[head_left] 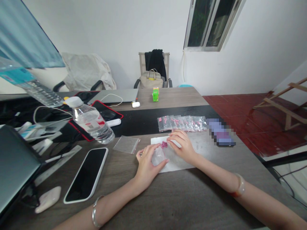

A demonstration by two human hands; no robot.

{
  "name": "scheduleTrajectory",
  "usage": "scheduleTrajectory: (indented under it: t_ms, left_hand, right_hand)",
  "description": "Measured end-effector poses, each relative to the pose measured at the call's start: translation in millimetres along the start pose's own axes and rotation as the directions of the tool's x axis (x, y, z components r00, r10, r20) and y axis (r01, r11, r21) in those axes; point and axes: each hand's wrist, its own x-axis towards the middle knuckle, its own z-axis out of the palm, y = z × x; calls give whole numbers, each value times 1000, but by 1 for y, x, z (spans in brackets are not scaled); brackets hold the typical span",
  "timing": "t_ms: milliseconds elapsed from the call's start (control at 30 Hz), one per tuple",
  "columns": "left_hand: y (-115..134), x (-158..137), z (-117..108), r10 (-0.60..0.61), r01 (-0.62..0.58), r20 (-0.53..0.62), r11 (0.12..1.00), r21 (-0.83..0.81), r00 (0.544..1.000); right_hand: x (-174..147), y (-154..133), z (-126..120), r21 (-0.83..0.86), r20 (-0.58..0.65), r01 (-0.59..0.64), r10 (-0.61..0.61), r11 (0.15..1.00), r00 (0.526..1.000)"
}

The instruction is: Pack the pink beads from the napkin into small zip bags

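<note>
Pink beads [164, 144]: small, roundish, deep pink, bunched into one tight little heap; sitting over the white paper between both hands' fingertips; too small to count.
Clear pouch [158, 156]: see-through, pinkish line along the rim; just beside the beads, toward 7 o'clock.
Left hand [146, 161]: at 7 o'clock from the beads, thumb and fingers parted in a wide curve around the clear pouch; cannot tell whether gripping it.
Right hand [184, 149]: at 4 o'clock, fingers loosely bent, thumb and forefinger near the beads; cannot tell whether pinching any.
White paper [181, 163]: flat beneath, stretching toward 4 o'clock.
Row of bags [181, 124]: at 1 o'clock, clear, overlapping, pink bits inside.
Flat bag [126, 144]: at 9 o'clock, clear.
Water bottle [92, 123]: at 10 o'clock, white-capped.
Green box [155, 95]: near 12 o'clock, farther off.
</note>
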Motion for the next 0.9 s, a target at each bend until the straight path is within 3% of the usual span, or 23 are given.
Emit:
scheduleTrajectory:
  t_ms: [200, 367, 633, 900]
  left_hand:
    - [1, 1, -1, -37, 38, 12, 999, -35, 999]
    - [1, 2, -1, -112, 111, -1, 987, -113, 994]
    - [1, 2, -1, -128, 118, -61, 983, -142, 990]
    - [0, 1, 0, -75, 64, -87, 991, -118, 993]
  right_hand:
    - [-1, -17, -2, 87, 80, 150, -157, 985, 984]
    - [-2, -7, -1, 19, 84, 0, -2, 1000, 996]
    - [-6, -6, 3, 29, 296, -22, 12, 999, 955]
    - [-7, -7, 2, 26, 348, -70, 56, 997, 936]
